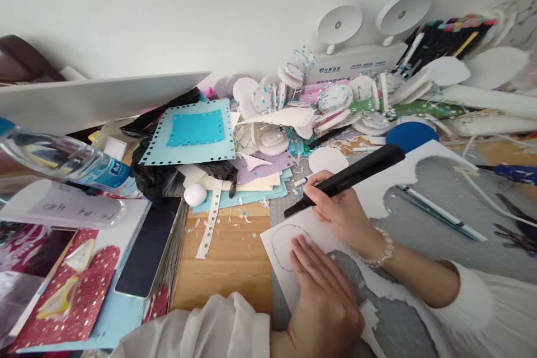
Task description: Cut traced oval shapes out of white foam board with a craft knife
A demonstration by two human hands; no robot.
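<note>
My right hand grips a long black utility knife, its narrow dark tip pointing down and left just above the white sheet. A pencil-like circle outline is drawn on that sheet. My left hand lies flat on the sheet, fingers stretched together across the circle's right part and hiding it. Holes and curved cut-outs run along the sheet's other side. Beneath it is a grey cutting mat. A loose white disc lies just beyond my right hand.
White discs and paper scraps crowd the back. At left are a water bottle, a phone and a red starry card. A pen and dark scissors lie right. Behind stands a twin-headed lamp.
</note>
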